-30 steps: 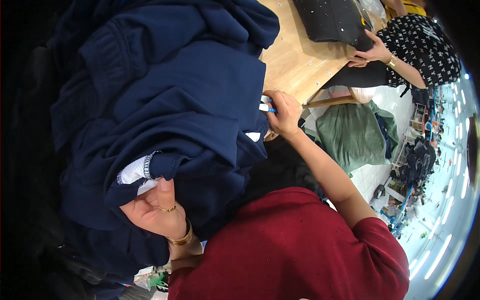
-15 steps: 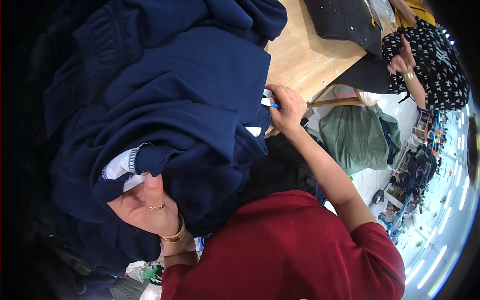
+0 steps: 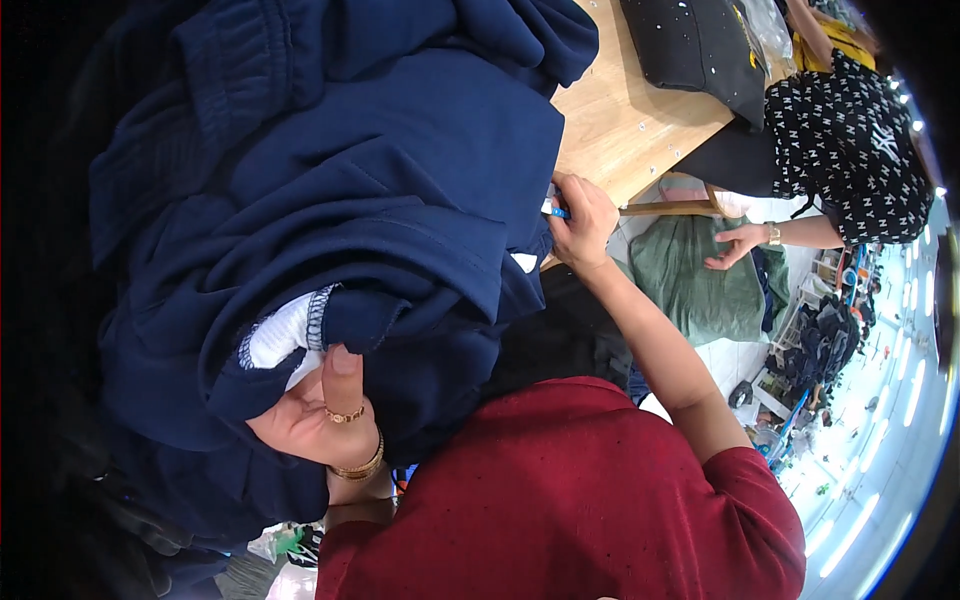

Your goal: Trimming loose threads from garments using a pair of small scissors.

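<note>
A large heap of navy blue fabric garments [image 3: 420,130] fills the left and middle of the view, with a gathered elastic band at its far left. My left hand [image 3: 320,410] is closed on a navy garment edge [image 3: 355,318], thumb on top, fingers partly hidden beneath. At that edge, white inner fabric [image 3: 280,335] shows beside an overlocked seam. My right hand [image 3: 583,222] is closed around small thread snips [image 3: 558,212] with a blue part, at the heap's right side by the table edge; their blades are mostly hidden. A small white patch [image 3: 524,262] shows on the fabric just below.
Beyond the heap is a wooden table [image 3: 640,125] bearing a dark folded garment [image 3: 690,45]. At the right, a co-worker in a black patterned shirt [image 3: 850,150] reaches a hand [image 3: 738,245] over a green cloth bundle [image 3: 680,285]. Plastic bags [image 3: 290,545] lie at lower left.
My left hand and the garment edge have shifted slightly right. My right hand sits slightly further right, its snips showing less. The co-worker's raised hand has come down over the green bundle.
</note>
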`<state>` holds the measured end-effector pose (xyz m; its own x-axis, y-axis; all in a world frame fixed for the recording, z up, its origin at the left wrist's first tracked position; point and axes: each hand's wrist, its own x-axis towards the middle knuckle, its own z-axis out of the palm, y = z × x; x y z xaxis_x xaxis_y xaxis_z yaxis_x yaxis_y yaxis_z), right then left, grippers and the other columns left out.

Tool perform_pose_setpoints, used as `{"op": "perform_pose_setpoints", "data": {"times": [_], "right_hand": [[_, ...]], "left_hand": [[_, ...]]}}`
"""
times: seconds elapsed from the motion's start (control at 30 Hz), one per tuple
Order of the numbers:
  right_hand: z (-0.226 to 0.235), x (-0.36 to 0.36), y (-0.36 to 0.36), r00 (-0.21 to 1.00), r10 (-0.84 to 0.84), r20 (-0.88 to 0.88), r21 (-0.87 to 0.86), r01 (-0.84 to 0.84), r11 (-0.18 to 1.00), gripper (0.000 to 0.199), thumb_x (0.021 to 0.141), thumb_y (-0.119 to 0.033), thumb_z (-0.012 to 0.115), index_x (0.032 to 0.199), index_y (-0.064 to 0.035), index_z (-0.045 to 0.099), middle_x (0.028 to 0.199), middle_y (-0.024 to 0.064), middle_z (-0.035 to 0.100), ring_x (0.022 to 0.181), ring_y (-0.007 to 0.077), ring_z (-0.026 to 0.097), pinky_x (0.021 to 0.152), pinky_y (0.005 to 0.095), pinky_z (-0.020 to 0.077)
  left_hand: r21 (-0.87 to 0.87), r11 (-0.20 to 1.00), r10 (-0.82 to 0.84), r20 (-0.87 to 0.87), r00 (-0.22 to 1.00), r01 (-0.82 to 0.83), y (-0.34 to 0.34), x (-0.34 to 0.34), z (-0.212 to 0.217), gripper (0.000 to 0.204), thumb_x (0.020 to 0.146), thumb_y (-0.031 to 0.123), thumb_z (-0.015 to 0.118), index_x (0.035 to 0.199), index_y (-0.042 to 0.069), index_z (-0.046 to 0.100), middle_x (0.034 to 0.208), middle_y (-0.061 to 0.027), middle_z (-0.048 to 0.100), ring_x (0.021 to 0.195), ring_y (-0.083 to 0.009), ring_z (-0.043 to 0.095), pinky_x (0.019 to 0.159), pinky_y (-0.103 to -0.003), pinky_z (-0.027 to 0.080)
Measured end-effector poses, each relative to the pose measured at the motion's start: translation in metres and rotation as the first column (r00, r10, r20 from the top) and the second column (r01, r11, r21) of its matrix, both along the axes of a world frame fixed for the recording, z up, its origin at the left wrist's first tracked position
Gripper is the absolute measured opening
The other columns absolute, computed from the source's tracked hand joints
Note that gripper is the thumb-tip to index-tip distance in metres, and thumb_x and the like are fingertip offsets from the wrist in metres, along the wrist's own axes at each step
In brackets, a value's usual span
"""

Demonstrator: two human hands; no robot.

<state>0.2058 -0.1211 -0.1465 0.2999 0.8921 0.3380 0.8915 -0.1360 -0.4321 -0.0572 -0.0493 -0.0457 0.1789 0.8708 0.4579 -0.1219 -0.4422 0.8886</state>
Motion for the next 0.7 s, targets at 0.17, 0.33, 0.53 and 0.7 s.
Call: {"op": "perform_pose_setpoints", "data": {"times": [0.17,0.33,0.53,0.7], "right_hand": [[-0.001,-0.001,0.002,1.0,0.006,-0.001,0.062,-0.006,0.998,0.02,0.068,-0.009,0.059,0.087,-0.0102,0.062,0.069,0.0063,0.056,0.062,0.0242,0.056,0.057,0.0332,0.0431],[-0.001,-0.001,0.001,0.999,-0.035,-0.031,0.0,0.035,0.999,0.021,0.067,-0.007,0.06,0.087,-0.0099,0.062,0.07,0.0073,0.057,0.062,0.0248,0.056,0.057,0.0332,0.0431],[0.003,0.004,0.009,1.0,-0.011,-0.006,0.0,0.011,1.0,0.021,0.067,-0.007,0.059,0.088,-0.0101,0.061,0.07,0.0074,0.057,0.062,0.0249,0.056,0.057,0.0331,0.043],[0.013,0.002,0.013,1.0,0.01,0.015,0.027,-0.01,1.0,0.02,0.068,-0.008,0.058,0.088,-0.01,0.061,0.071,0.0073,0.058,0.064,0.0253,0.056,0.057,0.0332,0.0438]], "left_hand": [[0.082,0.962,-0.242,-0.175,0.954,0.26,0.015,-0.02,0.003,0.047,0.077,-0.011,0.057,0.122,-0.006,0.04,0.113,-0.0207,0.054,0.097,-0.0278,0.058,0.094,-0.036,0.045],[-0.03,0.982,0.188,0.061,0.98,-0.187,-0.002,0.002,-0.005,0.033,0.072,-0.005,0.059,0.104,-0.006,0.053,0.095,-0.0177,0.06,0.086,-0.026,0.06,0.09,-0.034,0.044],[0.05,0.998,0.028,-0.087,0.996,-0.023,0.009,-0.001,0.005,0.037,0.078,-0.004,0.061,0.112,-0.006,0.046,0.112,-0.0192,0.055,0.096,-0.0265,0.058,0.093,-0.034,0.044],[-0.047,0.985,0.166,-0.035,0.985,-0.168,0.015,0.004,0.022,0.016,0.072,-0.001,0.057,0.087,-0.005,0.062,0.089,-0.0174,0.065,0.079,-0.0236,0.061,0.084,-0.032,0.045]]}}
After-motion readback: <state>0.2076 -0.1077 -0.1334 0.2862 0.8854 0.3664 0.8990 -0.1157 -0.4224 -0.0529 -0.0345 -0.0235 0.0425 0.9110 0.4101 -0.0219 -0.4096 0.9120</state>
